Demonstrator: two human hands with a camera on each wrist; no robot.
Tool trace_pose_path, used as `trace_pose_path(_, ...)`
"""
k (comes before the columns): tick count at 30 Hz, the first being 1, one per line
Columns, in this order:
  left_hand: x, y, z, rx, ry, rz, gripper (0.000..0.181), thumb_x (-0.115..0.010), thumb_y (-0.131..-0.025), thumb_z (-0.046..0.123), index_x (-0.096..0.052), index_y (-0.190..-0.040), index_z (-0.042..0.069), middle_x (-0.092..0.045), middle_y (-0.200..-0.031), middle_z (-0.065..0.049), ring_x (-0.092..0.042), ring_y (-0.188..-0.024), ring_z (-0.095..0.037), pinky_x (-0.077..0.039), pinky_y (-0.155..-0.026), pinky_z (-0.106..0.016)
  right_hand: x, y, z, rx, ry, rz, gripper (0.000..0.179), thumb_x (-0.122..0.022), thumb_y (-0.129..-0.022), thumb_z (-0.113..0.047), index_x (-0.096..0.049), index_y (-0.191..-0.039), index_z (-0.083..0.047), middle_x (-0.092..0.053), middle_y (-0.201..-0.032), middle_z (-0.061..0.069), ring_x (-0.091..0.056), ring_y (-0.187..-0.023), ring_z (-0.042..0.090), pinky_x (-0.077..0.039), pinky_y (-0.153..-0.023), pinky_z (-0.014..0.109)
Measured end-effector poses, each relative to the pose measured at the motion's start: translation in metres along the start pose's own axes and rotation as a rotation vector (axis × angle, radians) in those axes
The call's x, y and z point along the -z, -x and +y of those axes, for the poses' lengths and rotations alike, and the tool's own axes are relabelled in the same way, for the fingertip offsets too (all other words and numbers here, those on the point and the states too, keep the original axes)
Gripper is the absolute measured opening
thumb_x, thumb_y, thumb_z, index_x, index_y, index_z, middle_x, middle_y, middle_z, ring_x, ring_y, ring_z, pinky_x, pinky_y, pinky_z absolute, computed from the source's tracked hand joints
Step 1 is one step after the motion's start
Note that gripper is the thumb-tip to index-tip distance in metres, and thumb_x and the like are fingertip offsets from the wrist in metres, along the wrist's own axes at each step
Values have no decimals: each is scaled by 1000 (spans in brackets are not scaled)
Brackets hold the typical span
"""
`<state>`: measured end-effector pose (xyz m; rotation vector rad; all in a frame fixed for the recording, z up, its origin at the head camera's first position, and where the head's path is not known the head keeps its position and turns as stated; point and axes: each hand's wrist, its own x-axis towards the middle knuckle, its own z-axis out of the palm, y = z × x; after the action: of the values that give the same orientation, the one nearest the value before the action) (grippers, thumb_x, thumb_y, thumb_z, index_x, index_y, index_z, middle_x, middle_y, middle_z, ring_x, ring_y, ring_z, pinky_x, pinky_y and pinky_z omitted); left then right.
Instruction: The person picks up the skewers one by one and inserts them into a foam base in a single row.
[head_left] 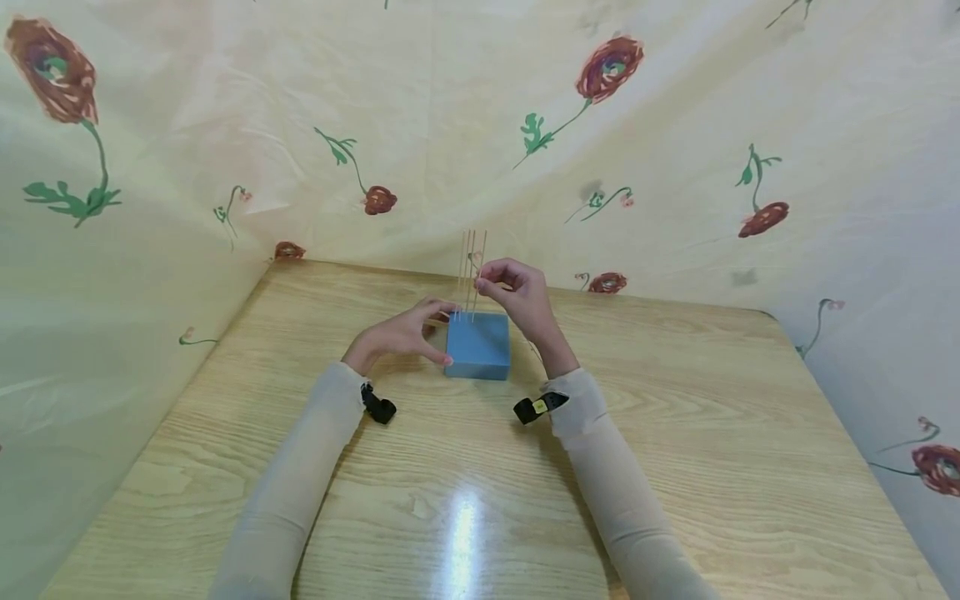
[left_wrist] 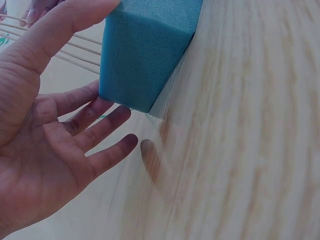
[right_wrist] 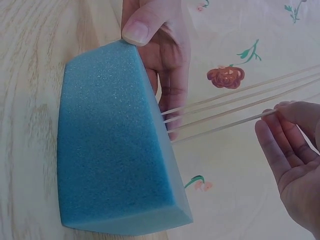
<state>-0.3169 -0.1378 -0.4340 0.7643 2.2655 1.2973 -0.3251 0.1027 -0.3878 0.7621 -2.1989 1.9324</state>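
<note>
A blue foam block (head_left: 480,343) lies on the wooden table. Several thin wooden sticks (right_wrist: 225,95) stand upright in a row along its back left part, their lower ends at its top face. My left hand (head_left: 401,333) holds the block by its left side, thumb at the front corner and fingertips at the back one; its ring and little fingers are off the block in the left wrist view. Above the block, my right hand (head_left: 521,293) pinches the rightmost stick (right_wrist: 220,128) between thumb and index finger, partway up its length.
The light wood-grain table (head_left: 712,433) extends all around the block. Behind it and at both sides hangs a pale cloth (head_left: 450,108) with red flowers. Black straps with small cameras (head_left: 378,406) sit on both wrists over the light sleeves (head_left: 285,492).
</note>
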Motion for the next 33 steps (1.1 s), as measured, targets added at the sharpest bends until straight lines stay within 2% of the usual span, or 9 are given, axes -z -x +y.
trace_pose_path(7,1,-1,-2,6,-3,5,92,-87,-82,18,-36,-158,15,-31,-156,-8,-30,-146,-33,-28,-121,-55,-2,-1,-4,-19,13,4,18,-68,-96,0,-68,-108,14,-68,-99,23,-68,-88,22,-60,-81,26)
trace_pose_path(12,1,-1,-1,6,4,4,93,-88,-81,18,-36,-158,13,-30,-156,-9,-30,-147,-32,-29,-121,-54,-6,4,-22,-27,21,8,19,-67,-95,2,-67,-107,16,-66,-99,28,-68,-87,23,-59,-81,25)
trace_pose_path(16,1,-1,-1,3,12,3,93,-88,-81,17,-35,-158,11,-30,-157,-10,-30,-147,-32,-30,-121,-53,-7,7,-31,-24,22,11,18,-68,-95,3,-66,-106,17,-67,-96,25,-68,-86,20,-59,-80,24)
trace_pose_path(19,1,-1,-1,5,13,2,94,-88,-81,17,-36,-158,11,-30,-157,-9,-31,-146,-32,-30,-121,-53,-7,6,-28,-22,25,12,17,-68,-95,3,-67,-106,16,-68,-95,23,-68,-86,21,-60,-80,26)
trace_pose_path(25,0,-1,-1,6,26,0,93,-88,-81,15,-36,-158,12,-30,-156,-9,-31,-146,-33,-30,-121,-52,-5,1,-7,-27,38,16,17,-68,-95,1,-69,-107,13,-68,-98,23,-68,-88,23,-60,-81,26)
trace_pose_path(33,0,-1,-1,7,32,-2,94,-88,-81,16,-35,-158,10,-30,-156,-8,-32,-145,-32,-30,-121,-53,-3,0,-1,-10,31,17,18,-73,-94,-8,-71,-104,7,-69,-96,16,-68,-87,14,-60,-81,24)
